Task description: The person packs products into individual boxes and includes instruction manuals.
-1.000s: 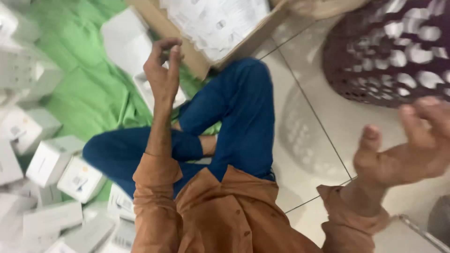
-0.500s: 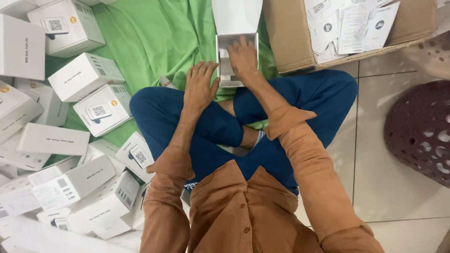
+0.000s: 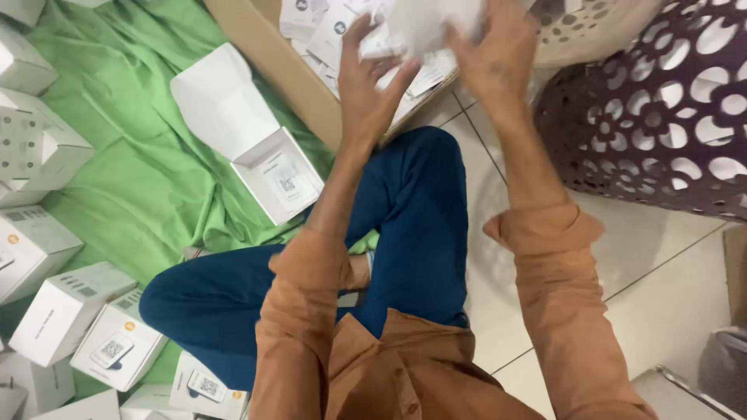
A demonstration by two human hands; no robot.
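Observation:
I sit cross-legged on the floor in blue trousers and an orange shirt. My left hand [image 3: 369, 85] and my right hand [image 3: 498, 66] are both raised over the brown cardboard box [image 3: 264, 54] and grip a blurred white packet [image 3: 428, 27] between them. The cardboard box holds several white leaflets [image 3: 311, 19]. An opened white box [image 3: 261, 155] with its lid up lies on the green cloth [image 3: 148, 187] in front of my knee.
Several shut white boxes [image 3: 66, 311] are scattered on the green cloth at the left. A dark purple perforated basket [image 3: 669, 117] stands at the right on the tiled floor [image 3: 654, 288]. A second pale perforated basket [image 3: 576, 27] is behind it.
Both hands have left the open white box on the cloth and risen to the cardboard box, where they now hold a white packet. The view has swung right.

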